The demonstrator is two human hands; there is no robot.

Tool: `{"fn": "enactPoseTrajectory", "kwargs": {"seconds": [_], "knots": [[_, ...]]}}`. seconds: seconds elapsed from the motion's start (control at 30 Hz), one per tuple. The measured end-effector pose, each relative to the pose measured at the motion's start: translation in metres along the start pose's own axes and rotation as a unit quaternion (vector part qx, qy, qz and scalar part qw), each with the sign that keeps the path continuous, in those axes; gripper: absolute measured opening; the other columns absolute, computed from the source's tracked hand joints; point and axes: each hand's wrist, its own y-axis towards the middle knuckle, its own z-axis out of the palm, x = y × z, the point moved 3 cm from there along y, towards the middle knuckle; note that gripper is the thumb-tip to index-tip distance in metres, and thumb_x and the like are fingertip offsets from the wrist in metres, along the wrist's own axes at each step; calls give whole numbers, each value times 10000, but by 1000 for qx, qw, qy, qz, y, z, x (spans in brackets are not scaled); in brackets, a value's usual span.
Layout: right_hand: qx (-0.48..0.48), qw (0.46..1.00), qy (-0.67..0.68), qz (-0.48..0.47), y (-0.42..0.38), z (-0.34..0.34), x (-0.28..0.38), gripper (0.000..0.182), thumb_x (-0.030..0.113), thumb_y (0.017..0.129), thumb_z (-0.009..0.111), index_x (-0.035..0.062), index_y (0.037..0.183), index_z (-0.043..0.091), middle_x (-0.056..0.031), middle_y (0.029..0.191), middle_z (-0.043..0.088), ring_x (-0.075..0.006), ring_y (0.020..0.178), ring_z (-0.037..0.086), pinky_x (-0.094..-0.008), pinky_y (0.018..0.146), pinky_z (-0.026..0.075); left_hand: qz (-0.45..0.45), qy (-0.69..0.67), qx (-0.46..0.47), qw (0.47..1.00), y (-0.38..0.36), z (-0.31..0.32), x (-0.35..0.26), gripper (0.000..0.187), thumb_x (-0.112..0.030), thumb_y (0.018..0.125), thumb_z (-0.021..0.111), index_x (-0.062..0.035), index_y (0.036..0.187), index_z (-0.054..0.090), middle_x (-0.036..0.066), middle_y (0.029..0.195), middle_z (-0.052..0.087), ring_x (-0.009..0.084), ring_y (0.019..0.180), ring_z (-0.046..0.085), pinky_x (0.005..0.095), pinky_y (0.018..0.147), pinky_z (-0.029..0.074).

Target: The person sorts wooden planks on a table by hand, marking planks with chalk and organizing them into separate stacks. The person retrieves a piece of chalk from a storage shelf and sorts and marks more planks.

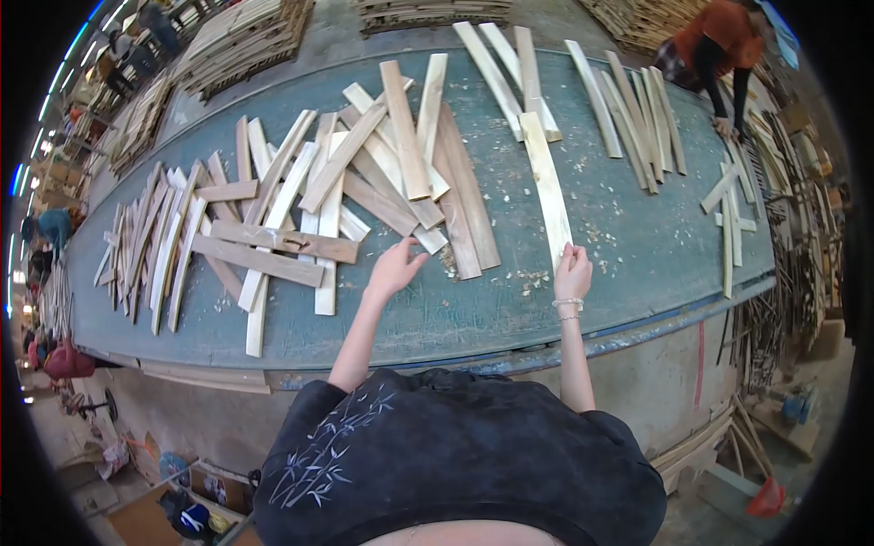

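My right hand (572, 273), with bracelets at the wrist, grips the near end of a long pale wood strip (546, 187). The strip points away from me, and its far end is beside other strips. My left hand (398, 267) has its fingers apart and holds nothing. It is just in front of a heap of overlapping strips, closest to the near end of a pale strip (430, 239). Two darker brown strips (466, 196) lie between my hands. Across the left of the heap, a brown strip (258, 260) lies crosswise.
Wood chips dot the green tabletop (628, 246). More strips (642, 118) lie at the back right, and others (728, 227) near the right edge. A person in an orange top (719, 41) works at the far right corner. Stacked boards (241, 45) stand behind the table.
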Motion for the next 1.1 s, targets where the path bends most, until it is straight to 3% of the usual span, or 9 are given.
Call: {"fn": "enactPoseTrajectory", "kwargs": {"seconds": [0.27,0.47,0.53,0.6,0.67,0.83,0.87,1.0,1.1], "knots": [[-12,978,-95,-183,4,104,25,214,254,807,486,47,760,507,-94,833,514,-269,820,455,-371,711,371,193,-28,8,981,-12,30,-34,321,-230,747,546,-45,1004,498,154,894,563,290,856,539,364,737,425],[-43,986,14,-160,-10,123,67,195,253,796,496,62,760,519,-94,990,494,-276,934,424,-386,772,346,162,-54,40,985,-50,9,-36,297,-188,773,523,-45,1031,484,135,891,546,268,860,527,338,758,410],[-127,971,13,-201,-20,97,66,207,257,821,482,63,756,515,-76,871,540,-218,814,496,-334,682,390,153,-54,42,986,-65,-3,-27,297,-185,773,523,-46,1032,484,131,895,545,266,864,526,336,761,410],[45,949,293,103,-40,69,42,246,274,846,465,50,750,504,-39,636,528,-126,587,496,-265,536,394,148,-56,49,986,-79,-14,-10,296,-183,773,524,-47,1033,483,127,899,544,265,868,525,334,763,409],[-20,927,346,140,-71,33,13,289,293,855,461,41,715,482,-5,484,461,-67,439,415,-219,424,344,148,-59,45,986,-95,-25,10,303,-182,773,529,-44,1038,482,123,909,545,262,877,524,320,766,409],[-170,948,141,229,-181,-38,-48,303,277,814,539,28,660,462,-32,516,487,-74,474,438,-244,418,355,139,-176,132,965,-144,-81,23,303,-141,782,527,-32,1061,478,113,927,552,210,889,529,292,784,403],[-157,970,78,167,-204,-24,-87,300,272,797,564,25,656,470,-47,567,516,-81,512,463,-252,435,386,176,-187,134,957,-159,-105,14,305,-131,781,527,-28,1065,478,112,937,553,208,896,528,289,788,400],[98,919,234,303,-258,12,-45,206,194,759,610,5,748,530,-48,695,582,-105,609,543,-225,557,446,375,-162,82,909,-228,-225,-35,237,-73,738,531,-29,970,555,102,896,584,228,864,546,311,796,386],[111,930,252,244,-270,34,-22,220,209,743,622,19,795,526,-60,686,590,-136,603,561,-246,567,445,620,-97,40,777,-282,-304,-49,451,-494,796,428,-73,954,448,121,899,567,273,808,529,459,803,354]]}}
